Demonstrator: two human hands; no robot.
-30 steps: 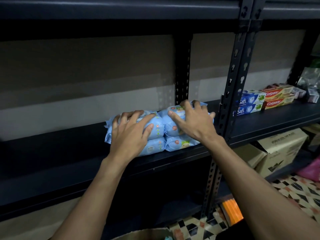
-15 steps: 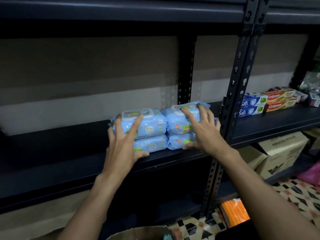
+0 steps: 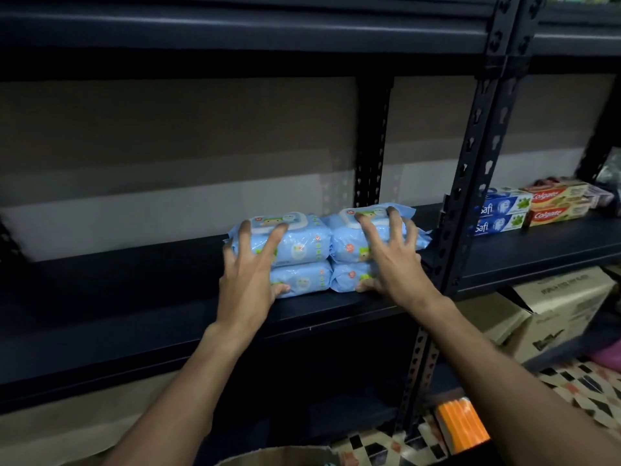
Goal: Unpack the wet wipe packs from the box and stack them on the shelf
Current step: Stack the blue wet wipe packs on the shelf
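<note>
Four light-blue soft plastic wet wipe packs (image 3: 304, 245) sit on the dark metal shelf board (image 3: 134, 297), two stacks of two, side by side and touching. The left stack's white lid faces up, and so does the right's.

Your left hand (image 3: 248, 277) lies flat on the left stack's front: fingers splayed and near straight, thumb tip at the lower pack's bottom edge. It presses and grasps nothing.

Your right hand (image 3: 393, 270) does the same on the right stack. Its fingertips (image 3: 391, 211) reach the top lid, thumb at the bottom edge, palm open against the packs.

At 3 o'clock from the stacks, past the black perforated upright post (image 3: 470, 163), are blue-and-white Safi toothpaste cartons (image 3: 500, 213) and red Colgate cartons (image 3: 554, 203). A brown cardboard box rim (image 3: 275, 457) shows at 6 o'clock. An orange striped packet (image 3: 460, 422) and a tan cardboard carton (image 3: 564, 311) are at 4 o'clock.
</note>
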